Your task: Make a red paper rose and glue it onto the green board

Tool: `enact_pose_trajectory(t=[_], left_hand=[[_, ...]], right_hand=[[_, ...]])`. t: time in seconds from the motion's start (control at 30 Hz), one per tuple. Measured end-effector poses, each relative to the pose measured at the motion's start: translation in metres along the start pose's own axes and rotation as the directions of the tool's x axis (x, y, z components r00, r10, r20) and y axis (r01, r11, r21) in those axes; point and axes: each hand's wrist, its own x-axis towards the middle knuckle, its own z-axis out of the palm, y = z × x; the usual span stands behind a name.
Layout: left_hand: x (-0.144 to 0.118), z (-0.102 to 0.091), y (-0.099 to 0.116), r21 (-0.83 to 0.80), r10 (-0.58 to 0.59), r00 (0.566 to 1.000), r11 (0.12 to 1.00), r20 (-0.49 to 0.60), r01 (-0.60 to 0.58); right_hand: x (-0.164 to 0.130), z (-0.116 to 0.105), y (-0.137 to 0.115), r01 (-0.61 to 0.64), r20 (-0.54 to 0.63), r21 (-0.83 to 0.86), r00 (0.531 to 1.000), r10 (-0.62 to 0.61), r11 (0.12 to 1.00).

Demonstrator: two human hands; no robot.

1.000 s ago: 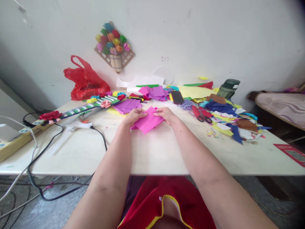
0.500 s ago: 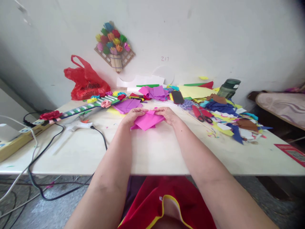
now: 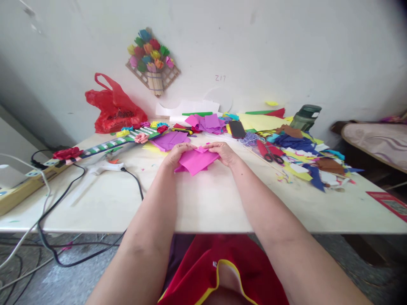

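Observation:
Between my two hands is a bright pink sheet of paper (image 3: 197,162), its far edge bunched into small folds and one corner pointing toward me. My left hand (image 3: 178,154) pinches it at the far left. On the far right edge, my right hand (image 3: 223,153) grips it with thumb and fingertips close together. Another pink piece shows under the sheet at its left; whether it is separate I cannot tell. Just beyond my left hand lie purple paper sheets (image 3: 171,140).
A white glue gun (image 3: 106,166) with a black cord lies left, near a power strip (image 3: 19,190). Red-handled scissors (image 3: 270,154), paper scraps (image 3: 313,159) and a green bottle (image 3: 305,117) are at right. A phone (image 3: 237,129) and a red plastic bag (image 3: 116,108) stand farther back.
The pink paper has tipped slightly, its near corner a little lower toward me. Both hands stay in nearly the same place, still pinching it.

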Motion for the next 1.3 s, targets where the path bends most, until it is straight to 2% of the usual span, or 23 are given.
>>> enact_pose_trajectory(t=[0.1,0.23,0.4,0.77,0.97,1.3], left_hand=[[-0.001,0.001,0.000,0.045,0.026,0.999,0.999,-0.020,-0.025],[-0.002,0.003,0.003,0.090,-0.017,1.000,0.996,-0.013,0.018],[-0.002,0.004,0.003,0.097,0.017,0.999,0.995,0.029,-0.020],[0.000,0.003,0.001,0.211,0.010,0.997,0.977,0.080,-0.027],[0.001,0.002,-0.002,0.200,-0.034,0.996,0.980,0.079,0.017],[-0.001,-0.001,-0.009,0.173,-0.124,0.987,0.979,0.104,0.105]], right_hand=[[0.001,-0.001,0.001,0.006,0.005,-0.026,1.000,-0.006,1.000],[0.003,-0.002,0.002,0.114,-0.002,-0.031,0.993,-0.114,0.993],[0.003,-0.001,0.003,0.041,-0.045,-0.019,0.998,-0.041,0.999],[0.005,0.000,0.004,0.013,-0.049,-0.160,0.999,-0.021,0.987],[0.007,-0.002,0.006,0.051,-0.095,-0.281,0.992,-0.080,0.958],[0.009,-0.003,0.009,0.088,-0.041,-0.377,0.993,-0.112,0.922]])
